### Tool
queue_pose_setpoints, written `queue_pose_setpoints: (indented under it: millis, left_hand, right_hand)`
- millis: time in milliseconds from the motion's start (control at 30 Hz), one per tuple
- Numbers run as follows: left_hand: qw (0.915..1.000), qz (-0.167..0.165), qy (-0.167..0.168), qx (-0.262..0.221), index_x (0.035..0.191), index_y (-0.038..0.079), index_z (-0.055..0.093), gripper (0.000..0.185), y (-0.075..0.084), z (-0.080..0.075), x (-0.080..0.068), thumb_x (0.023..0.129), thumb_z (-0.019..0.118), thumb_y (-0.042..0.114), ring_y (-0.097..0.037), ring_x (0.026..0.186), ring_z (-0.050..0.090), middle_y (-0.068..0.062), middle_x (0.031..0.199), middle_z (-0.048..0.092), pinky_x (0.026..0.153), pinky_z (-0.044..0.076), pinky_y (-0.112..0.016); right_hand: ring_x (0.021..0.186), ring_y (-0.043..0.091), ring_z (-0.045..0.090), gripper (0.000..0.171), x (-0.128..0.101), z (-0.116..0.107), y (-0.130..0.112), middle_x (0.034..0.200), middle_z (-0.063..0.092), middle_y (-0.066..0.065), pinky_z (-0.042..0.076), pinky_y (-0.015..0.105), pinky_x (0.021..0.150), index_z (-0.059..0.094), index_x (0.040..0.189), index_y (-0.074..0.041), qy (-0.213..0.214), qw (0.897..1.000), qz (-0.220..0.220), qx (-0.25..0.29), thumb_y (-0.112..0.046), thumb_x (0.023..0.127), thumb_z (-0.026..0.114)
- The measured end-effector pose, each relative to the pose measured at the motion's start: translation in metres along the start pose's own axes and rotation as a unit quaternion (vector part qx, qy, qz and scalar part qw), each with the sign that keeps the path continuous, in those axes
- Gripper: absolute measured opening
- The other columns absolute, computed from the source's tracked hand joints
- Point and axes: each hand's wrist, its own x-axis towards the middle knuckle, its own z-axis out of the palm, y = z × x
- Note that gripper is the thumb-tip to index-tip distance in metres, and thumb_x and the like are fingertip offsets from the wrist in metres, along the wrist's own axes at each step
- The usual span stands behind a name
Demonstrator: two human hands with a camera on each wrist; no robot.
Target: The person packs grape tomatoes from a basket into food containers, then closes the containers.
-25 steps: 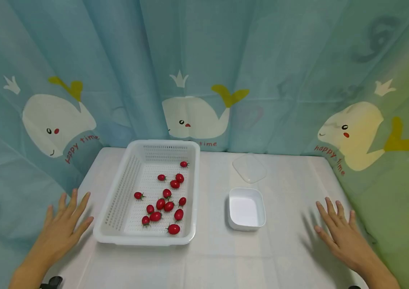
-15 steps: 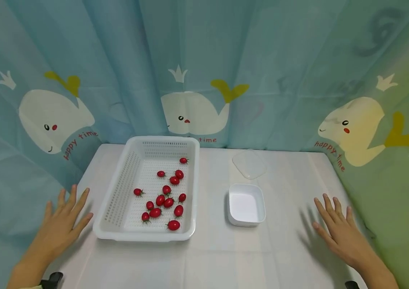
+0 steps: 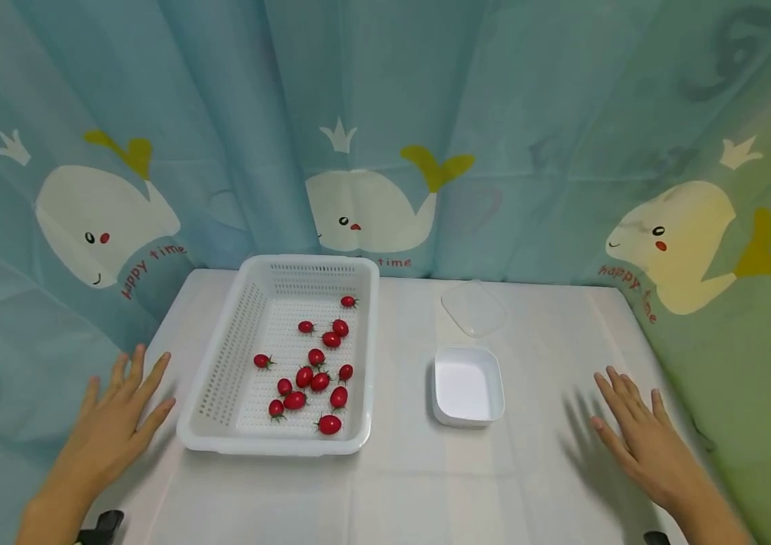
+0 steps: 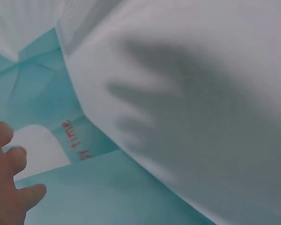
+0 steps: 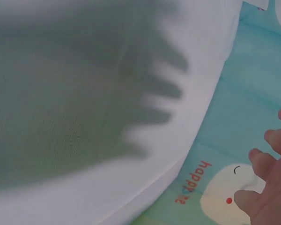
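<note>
My left hand (image 3: 111, 424) hovers with fingers spread over the table's left edge, beside a white perforated plastic basket (image 3: 215, 446). Inside that basket lie several red cherry tomatoes (image 3: 294, 400) with green stems, mostly toward its right side. Far to the right, my right hand (image 3: 654, 446) is held out above the table, fingers straight, its shadow falling to its left. Between basket and right hand stands a small white square container (image 3: 469, 415) with nothing in it. A clear lid (image 3: 474, 309) lies flat behind it. Neither hand touches any object.
A white cloth covers the table (image 3: 426, 499). Around its back and sides hangs a blue-green curtain (image 3: 528, 91) printed with whales, close behind the basket and the lid. A dark wrist strap (image 3: 102, 527) shows at the left wrist.
The head view has tilted slightly, so basket, container and lid appear a little higher. The right hand's fingers have drawn closer together. Nothing on the table has been moved.
</note>
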Motion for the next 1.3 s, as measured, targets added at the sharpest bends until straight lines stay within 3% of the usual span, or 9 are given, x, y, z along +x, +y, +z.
queue_pose_setpoints:
  millis: [200,333,433,567,733,833,933,1133,1300]
  left_hand:
    - [0.9996,0.002,0.028,-0.006,0.169,0.021,0.013,0.069,0.011,-0.009,-0.001,0.111,0.049,0.032,-0.041,0.163,0.008,-0.024,0.173,0.014,0.129,-0.005,-0.063]
    - [0.9965,0.011,0.080,-0.021,0.166,0.019,0.028,0.064,0.022,-0.013,0.002,0.108,0.055,0.028,-0.048,0.150,0.037,-0.024,0.168,0.032,0.125,0.018,-0.063]
    - [0.9925,0.019,0.116,-0.032,0.162,0.019,0.039,0.062,0.032,-0.015,0.005,0.105,0.061,0.024,-0.052,0.136,0.052,-0.023,0.161,0.045,0.115,0.032,-0.062]
    - [0.9880,0.026,0.147,-0.039,0.158,0.018,0.047,0.060,0.042,-0.016,0.009,0.101,0.067,0.022,-0.050,0.130,0.058,-0.020,0.155,0.054,0.111,0.039,-0.057]
    - [0.9845,0.031,0.167,-0.044,0.151,0.013,0.055,0.053,0.055,-0.017,0.012,0.101,0.068,0.020,-0.048,0.125,0.062,-0.019,0.146,0.062,0.116,0.040,-0.048]
    - [0.9853,0.025,0.163,-0.046,0.149,0.012,0.057,0.050,0.066,-0.021,0.014,0.101,0.067,0.020,-0.048,0.125,0.062,-0.019,0.143,0.065,0.118,0.040,-0.049]
    - [0.9874,0.012,0.148,-0.055,0.150,0.013,0.057,0.052,0.077,-0.026,0.016,0.100,0.068,0.021,-0.050,0.126,0.061,-0.021,0.143,0.064,0.111,0.044,-0.060]
    - [0.9906,0.016,0.110,-0.079,0.146,0.011,0.060,0.051,0.097,-0.034,0.025,0.098,0.072,0.017,-0.049,0.124,0.064,-0.022,0.139,0.067,0.094,0.051,-0.066]
    - [0.9941,0.016,0.050,-0.095,0.145,0.013,0.062,0.047,0.108,-0.035,0.033,0.100,0.070,0.024,-0.048,0.126,0.063,-0.022,0.138,0.067,0.098,0.050,-0.069]
  right_hand:
    - [0.158,-0.008,0.001,0.069,-0.003,0.003,-0.008,0.173,0.027,0.012,-0.008,0.042,0.133,0.027,0.166,-0.015,0.049,0.999,-0.013,0.007,-0.020,0.105,0.059]
    - [0.154,-0.016,0.008,0.065,-0.001,0.003,-0.013,0.168,0.039,0.014,-0.003,0.031,0.133,0.034,0.163,-0.014,0.086,0.996,-0.023,0.017,-0.016,0.104,0.061]
    - [0.153,-0.016,0.015,0.063,0.002,0.003,-0.018,0.162,0.046,0.017,0.002,0.024,0.132,0.039,0.161,-0.012,0.110,0.993,-0.027,0.031,-0.013,0.103,0.062]
    - [0.151,-0.016,0.022,0.059,0.005,0.005,-0.025,0.156,0.052,0.022,0.006,0.018,0.129,0.045,0.158,-0.009,0.134,0.989,-0.028,0.052,-0.009,0.101,0.063]
    - [0.148,-0.016,0.030,0.053,0.007,0.010,-0.034,0.153,0.056,0.021,0.011,0.016,0.128,0.051,0.153,-0.005,0.154,0.983,-0.025,0.093,-0.004,0.100,0.063]
    - [0.148,-0.013,0.032,0.053,0.007,0.015,-0.041,0.156,0.055,0.014,0.014,0.013,0.126,0.053,0.152,-0.009,0.157,0.980,-0.010,0.126,-0.002,0.101,0.061]
    - [0.148,-0.013,0.033,0.054,0.006,0.022,-0.049,0.158,0.054,0.007,0.018,0.006,0.120,0.052,0.154,-0.015,0.149,0.976,0.010,0.158,-0.002,0.102,0.060]
    - [0.141,-0.010,0.047,0.051,0.008,0.034,-0.063,0.151,0.061,0.005,0.030,0.003,0.111,0.053,0.153,-0.010,0.143,0.962,0.022,0.230,0.003,0.103,0.055]
    - [0.134,-0.009,0.053,0.048,0.009,0.041,-0.072,0.144,0.061,-0.019,0.036,0.003,0.105,0.052,0.153,-0.017,0.114,0.953,0.067,0.273,-0.004,0.108,0.050]
